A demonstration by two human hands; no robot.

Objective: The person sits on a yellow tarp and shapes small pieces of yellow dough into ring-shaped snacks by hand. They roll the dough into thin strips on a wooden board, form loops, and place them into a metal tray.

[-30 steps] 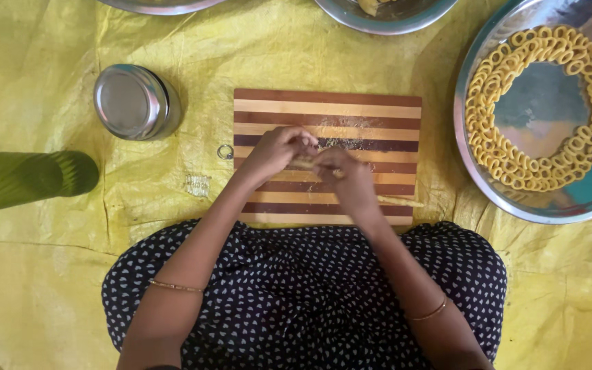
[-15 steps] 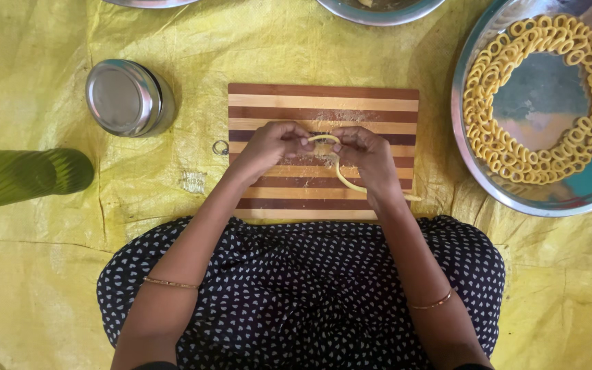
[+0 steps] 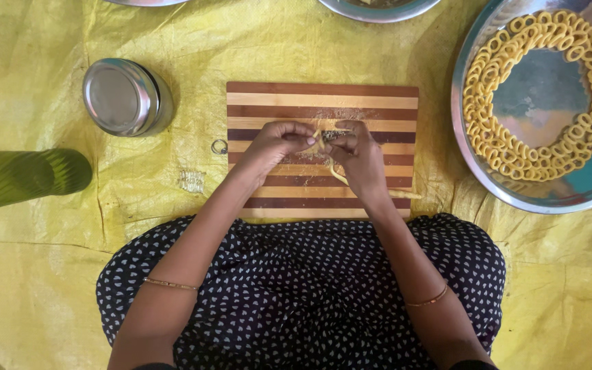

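- Left hand [image 3: 274, 142] and right hand [image 3: 359, 156] meet over the middle of the striped cutting board [image 3: 385, 103]; fingertips pinch a thin yellow dough strand [image 3: 338, 179] between them.
- Grip: both hands clenched on the dough strand at its upper end, near the board's centre. The rest of the strand trails down and right across the board, past the right wrist.
- Board lies on a yellow sheet [image 3: 49, 274] on the floor, just in front of the person's lap.
- Large steel tray [image 3: 471, 168] at right, apart from the board, holds a ring of finished dough loops [image 3: 488, 137].
- Steel lidded tin [image 3: 119, 97] at left, a small metal ring [image 3: 219, 146] just beside the board's left edge, a green roll [image 3: 22, 179] far left.
- Risk, as I judge it: the strand looks thin and soft, so a hard pull or twist could snap it; the loose tail could stick to the board and tear.
- Weak pinch at the joint: loop may open.
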